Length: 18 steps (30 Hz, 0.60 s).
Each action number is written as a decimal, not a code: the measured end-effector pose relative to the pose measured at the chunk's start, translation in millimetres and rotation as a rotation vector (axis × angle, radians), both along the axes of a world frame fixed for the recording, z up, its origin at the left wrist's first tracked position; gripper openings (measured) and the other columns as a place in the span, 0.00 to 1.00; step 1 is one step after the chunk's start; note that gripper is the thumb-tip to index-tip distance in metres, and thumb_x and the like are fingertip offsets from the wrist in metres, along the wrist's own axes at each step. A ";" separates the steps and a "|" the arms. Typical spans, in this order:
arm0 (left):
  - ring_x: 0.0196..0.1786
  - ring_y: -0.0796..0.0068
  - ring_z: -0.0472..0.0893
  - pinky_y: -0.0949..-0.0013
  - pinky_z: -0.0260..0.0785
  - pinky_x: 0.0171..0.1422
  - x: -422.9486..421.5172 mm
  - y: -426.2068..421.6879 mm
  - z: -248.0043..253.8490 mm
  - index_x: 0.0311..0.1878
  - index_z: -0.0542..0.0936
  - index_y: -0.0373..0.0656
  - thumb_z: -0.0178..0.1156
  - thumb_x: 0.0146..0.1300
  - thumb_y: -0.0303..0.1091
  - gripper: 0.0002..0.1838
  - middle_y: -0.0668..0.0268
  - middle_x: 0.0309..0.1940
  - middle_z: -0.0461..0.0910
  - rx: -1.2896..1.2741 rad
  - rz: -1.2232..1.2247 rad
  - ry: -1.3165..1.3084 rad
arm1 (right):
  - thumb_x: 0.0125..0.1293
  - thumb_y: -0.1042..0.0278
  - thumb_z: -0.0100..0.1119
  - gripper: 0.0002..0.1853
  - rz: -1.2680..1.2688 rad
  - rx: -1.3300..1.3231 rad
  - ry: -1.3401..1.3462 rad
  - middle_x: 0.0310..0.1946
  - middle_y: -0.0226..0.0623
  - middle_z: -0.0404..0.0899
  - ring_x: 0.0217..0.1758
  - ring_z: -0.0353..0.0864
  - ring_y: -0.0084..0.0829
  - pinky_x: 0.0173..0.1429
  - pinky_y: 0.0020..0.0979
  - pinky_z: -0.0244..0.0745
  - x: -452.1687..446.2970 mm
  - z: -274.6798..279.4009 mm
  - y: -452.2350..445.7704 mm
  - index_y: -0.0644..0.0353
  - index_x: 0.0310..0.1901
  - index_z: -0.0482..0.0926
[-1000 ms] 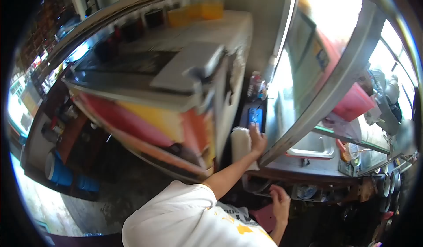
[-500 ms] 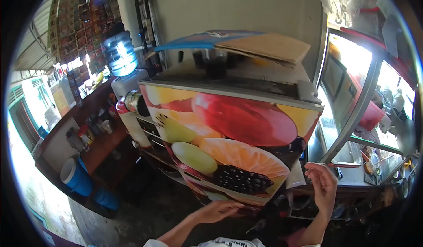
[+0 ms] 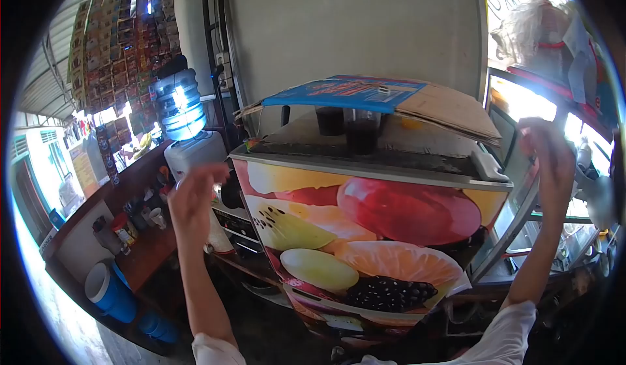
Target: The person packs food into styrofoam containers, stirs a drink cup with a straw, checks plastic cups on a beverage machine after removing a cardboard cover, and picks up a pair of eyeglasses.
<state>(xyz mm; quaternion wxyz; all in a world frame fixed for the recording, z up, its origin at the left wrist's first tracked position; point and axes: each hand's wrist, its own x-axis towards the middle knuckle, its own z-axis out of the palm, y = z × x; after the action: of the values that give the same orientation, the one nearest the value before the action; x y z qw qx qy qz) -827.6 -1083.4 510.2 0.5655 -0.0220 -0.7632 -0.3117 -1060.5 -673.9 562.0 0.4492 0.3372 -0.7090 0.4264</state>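
"Where are the hands?"

"I have both raised and well apart. The left hand (image 3: 195, 192) has its fingers loosely bent, and I see nothing in it. The right hand (image 3: 548, 150) is blurred on my feed, so I cannot tell whether its fingers are closed or part."

"And the cardboard?"

"The cardboard (image 3: 345, 94) lies between the two hands and beyond them, blue and printed toward the left hand, plain brown toward the right. Its brown end is the part nearest the right hand, though I see no contact."

"What's under it?"

"A cabinet (image 3: 365, 234) with fruit printed on its front, filling the space between my two forearms. On its top, below the cardboard, I make out a dark cup (image 3: 362, 140) and another dark one behind it. What holds the sheet up, I can't tell."

"Anything by the left hand?"

"Behind it I have a water bottle (image 3: 179, 107) on a dispenser. Lower, to its left, a mug (image 3: 157, 218) stands on a brown tabletop (image 3: 151, 254), with a blue bucket (image 3: 114, 296) below."
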 end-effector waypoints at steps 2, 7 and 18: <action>0.42 0.78 0.77 0.74 0.67 0.51 -20.2 -33.1 26.8 0.42 0.77 0.32 0.49 0.66 0.26 0.09 0.63 0.37 0.80 -0.025 -0.001 0.046 | 0.67 0.69 0.46 0.11 0.101 0.068 0.032 0.36 0.34 0.77 0.34 0.72 0.19 0.39 0.21 0.66 5.9 37.6 -40.2 0.64 0.43 0.77; 0.41 0.77 0.79 0.75 0.70 0.49 -89.2 -117.0 96.2 0.44 0.77 0.35 0.48 0.66 0.27 0.10 0.64 0.37 0.80 -0.173 -0.022 -0.113 | 0.68 0.65 0.46 0.13 0.317 0.473 -0.056 0.36 0.32 0.78 0.35 0.73 0.19 0.38 0.21 0.68 -11.3 96.9 -111.5 0.62 0.45 0.77; 0.50 0.74 0.76 0.73 0.68 0.51 -230.0 -282.5 92.9 0.54 0.73 0.38 0.52 0.54 0.25 0.22 0.61 0.48 0.77 -0.081 -0.159 -0.744 | 0.65 0.57 0.50 0.15 -0.159 0.999 -0.447 0.32 0.31 0.79 0.30 0.75 0.20 0.27 0.22 0.71 0.2 122.2 -200.5 0.60 0.40 0.80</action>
<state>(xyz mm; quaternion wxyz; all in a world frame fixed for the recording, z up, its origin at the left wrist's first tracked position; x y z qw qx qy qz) -1057.6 -1365.9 603.1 0.2225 0.0113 -0.9239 -0.3110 -1060.3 -874.4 684.2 0.1039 0.3560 -0.9265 0.0639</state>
